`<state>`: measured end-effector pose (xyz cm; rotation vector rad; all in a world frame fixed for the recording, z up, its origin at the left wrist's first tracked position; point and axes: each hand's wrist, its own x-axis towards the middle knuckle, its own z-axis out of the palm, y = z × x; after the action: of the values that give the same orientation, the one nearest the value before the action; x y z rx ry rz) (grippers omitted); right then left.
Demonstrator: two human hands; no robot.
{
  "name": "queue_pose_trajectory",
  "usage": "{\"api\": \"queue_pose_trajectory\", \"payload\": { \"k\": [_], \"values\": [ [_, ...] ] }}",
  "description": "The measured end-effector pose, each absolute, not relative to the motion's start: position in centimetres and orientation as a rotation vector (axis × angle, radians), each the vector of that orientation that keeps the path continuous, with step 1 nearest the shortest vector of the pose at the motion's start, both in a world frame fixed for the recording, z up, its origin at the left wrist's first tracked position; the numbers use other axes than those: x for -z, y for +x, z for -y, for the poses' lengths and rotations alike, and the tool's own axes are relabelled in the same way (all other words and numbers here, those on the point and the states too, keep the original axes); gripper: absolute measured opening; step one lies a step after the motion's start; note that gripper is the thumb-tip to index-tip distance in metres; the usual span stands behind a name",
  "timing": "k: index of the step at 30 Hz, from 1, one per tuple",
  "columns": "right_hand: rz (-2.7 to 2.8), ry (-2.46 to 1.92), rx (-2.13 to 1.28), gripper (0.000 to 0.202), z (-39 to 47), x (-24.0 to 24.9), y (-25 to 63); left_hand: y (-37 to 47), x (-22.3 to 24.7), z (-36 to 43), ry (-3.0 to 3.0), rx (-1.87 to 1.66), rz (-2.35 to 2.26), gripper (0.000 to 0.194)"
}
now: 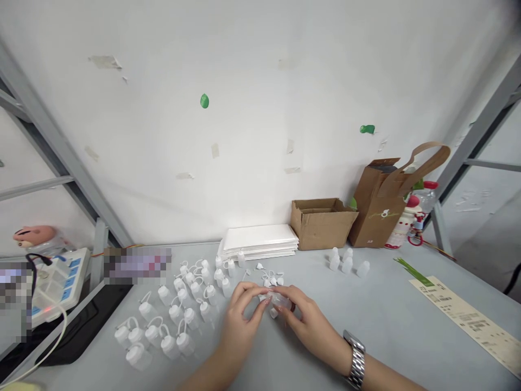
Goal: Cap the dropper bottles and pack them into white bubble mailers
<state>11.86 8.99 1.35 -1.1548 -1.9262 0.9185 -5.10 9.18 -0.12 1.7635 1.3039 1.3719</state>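
Note:
Both hands meet at the middle of the table. My right hand (303, 315), with a metal watch on its wrist, is closed round a small translucent bottle (280, 300). The fingertips of my left hand (246, 309) pinch at the bottle's left end, where a small white part shows; the fingers partly hide it. Just beyond the fingers lie several loose white caps (273, 280), and another white piece (273, 313) sits below the bottle. To the left stand many small white bottles (188, 316) with looped caps. Several bottles without looped caps (347, 264) stand at the right.
Against the wall are a stack of white envelopes (260, 239), an open cardboard box (323, 231) and a brown paper bag (376, 212). A printed strip (468, 320) lies at the right. A power strip (67, 282) and a black mat (87, 326) are at the left.

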Motion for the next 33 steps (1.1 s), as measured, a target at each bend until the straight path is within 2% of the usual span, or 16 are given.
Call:
{"api": "queue_pose_trajectory", "payload": {
  "k": [8,13,22,26,33],
  "values": [
    [1.91,-1.177,-0.87,0.029,-9.0,-1.2,12.0,-5.1,0.3,-9.0,1.809,-1.382,-1.316,0.015],
    [1.914,-1.177,-0.857,0.028,-9.2,-1.0,12.0,-5.1,0.2,-9.3,1.579,-1.397,-1.185,0.014],
    [1.93,-1.153,-0.784,0.027,-9.1,-0.9,12.2,-5.0,-0.2,-9.7,1.275,-1.236,-1.207,0.029],
    [2.009,-1.1,-0.771,0.03,-8.7,-1.3,12.0,-4.7,-0.2,-9.7,1.237,-1.173,-1.159,0.036],
    [2.139,-1.095,-0.68,0.037,-8.4,-1.3,11.7,-4.8,-0.9,-9.7,1.225,-1.179,-1.172,0.032]
  ]
}}
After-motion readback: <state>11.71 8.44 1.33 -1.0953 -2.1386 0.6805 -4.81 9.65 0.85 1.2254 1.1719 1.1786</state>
